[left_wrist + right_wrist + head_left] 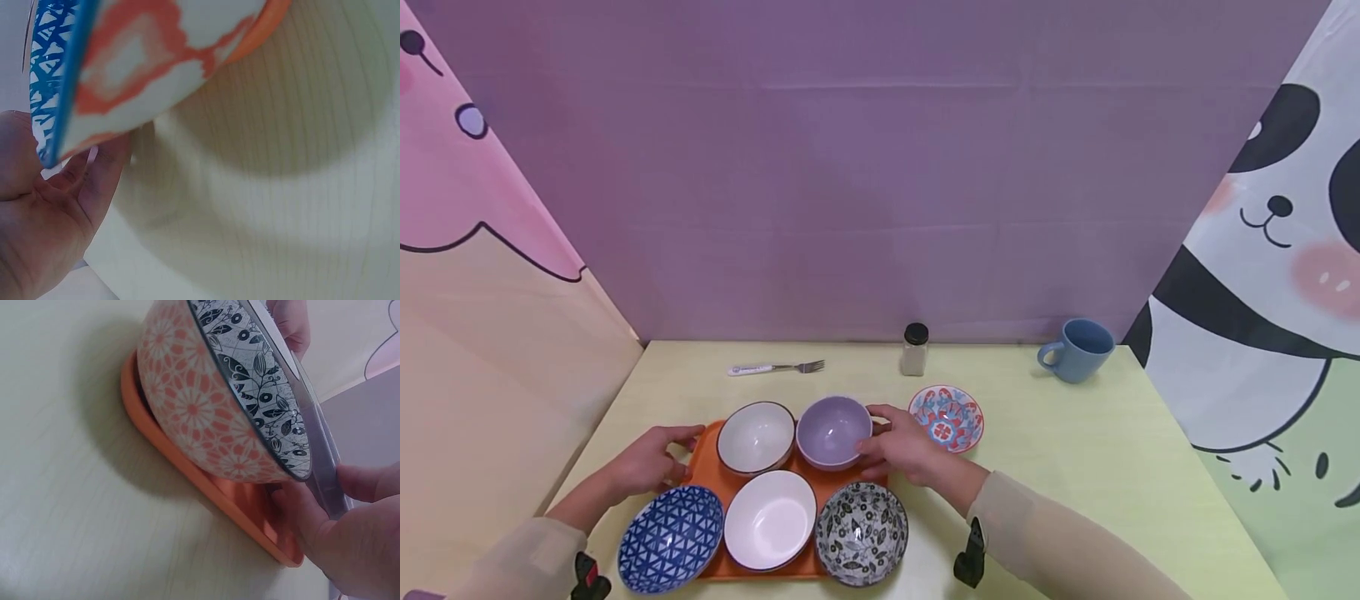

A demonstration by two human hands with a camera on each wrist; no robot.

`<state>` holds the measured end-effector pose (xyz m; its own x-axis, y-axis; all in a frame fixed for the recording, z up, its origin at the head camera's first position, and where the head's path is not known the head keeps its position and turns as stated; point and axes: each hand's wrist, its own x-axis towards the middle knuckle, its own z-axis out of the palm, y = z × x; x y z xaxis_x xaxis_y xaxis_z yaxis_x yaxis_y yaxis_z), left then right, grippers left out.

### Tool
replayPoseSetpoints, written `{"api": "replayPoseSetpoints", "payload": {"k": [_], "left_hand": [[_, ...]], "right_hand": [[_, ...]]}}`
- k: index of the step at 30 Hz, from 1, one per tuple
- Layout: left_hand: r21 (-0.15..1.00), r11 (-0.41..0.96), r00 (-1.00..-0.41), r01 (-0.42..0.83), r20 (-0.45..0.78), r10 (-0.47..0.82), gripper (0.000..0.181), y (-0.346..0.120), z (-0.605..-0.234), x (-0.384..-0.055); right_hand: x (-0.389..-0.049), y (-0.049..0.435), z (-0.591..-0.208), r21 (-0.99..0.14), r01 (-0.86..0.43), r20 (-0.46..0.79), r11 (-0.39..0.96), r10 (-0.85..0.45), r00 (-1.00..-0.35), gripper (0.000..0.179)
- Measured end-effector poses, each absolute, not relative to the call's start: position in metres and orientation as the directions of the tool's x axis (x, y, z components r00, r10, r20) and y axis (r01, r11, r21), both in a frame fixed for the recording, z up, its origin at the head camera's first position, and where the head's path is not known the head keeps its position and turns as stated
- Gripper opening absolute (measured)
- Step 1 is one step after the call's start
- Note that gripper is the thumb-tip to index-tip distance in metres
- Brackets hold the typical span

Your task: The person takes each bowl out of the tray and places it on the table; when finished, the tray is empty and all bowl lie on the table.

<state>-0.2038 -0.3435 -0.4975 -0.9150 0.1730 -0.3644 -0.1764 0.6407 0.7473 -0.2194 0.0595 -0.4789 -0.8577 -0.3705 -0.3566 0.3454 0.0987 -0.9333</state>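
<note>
Near the front of the table, an orange tray carries several bowls. My right hand holds a purple bowl by its right side, thumb at the rim, fingers lower, close over the tray. At the tray's left edge rests my left hand, fingertips touching the edge, fingers loosely bent. A white bowl with a dark rim sits beside the purple one. In front are a blue patterned bowl, tilted over the tray's left edge, a plain white bowl and a black-and-white floral bowl, pink flowered outside.
Right of the tray lies a small red-and-blue patterned dish. Farther back are a fork, a black-capped jar and a blue mug. A purple backdrop rises behind the table.
</note>
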Motion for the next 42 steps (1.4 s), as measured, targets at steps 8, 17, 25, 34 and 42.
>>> {"api": "replayPoseSetpoints", "payload": {"k": [8, 17, 25, 34, 42], "left_hand": [[0.743, 0.645, -0.916, -0.178, -0.364, 0.166, 0.073, -0.342, -0.496, -0.204], [0.735, 0.655, -0.92, -0.176, -0.359, 0.156, 0.071, -0.341, -0.497, -0.205], [0.731, 0.664, -0.932, -0.161, -0.334, 0.142, 0.07, -0.344, -0.499, -0.206], [0.735, 0.653, -0.927, -0.184, -0.351, 0.134, 0.071, -0.343, -0.502, -0.206], [0.733, 0.664, -0.937, -0.149, -0.318, 0.141, 0.07, -0.343, -0.501, -0.205]], "right_hand": [[-0.219, 0.059, -0.481, -0.927, 0.368, -0.37, 0.072, -0.332, -0.868, 0.064], [-0.218, 0.06, -0.48, -0.926, 0.373, -0.369, 0.047, -0.313, -0.875, 0.062], [-0.215, 0.06, -0.475, -0.93, 0.367, -0.356, 0.018, -0.295, -0.887, 0.062], [-0.212, 0.069, -0.464, -0.943, 0.333, -0.311, -0.019, -0.312, -0.898, 0.064], [-0.213, 0.083, -0.449, -0.946, 0.324, -0.296, -0.028, -0.34, -0.893, 0.062]]}}
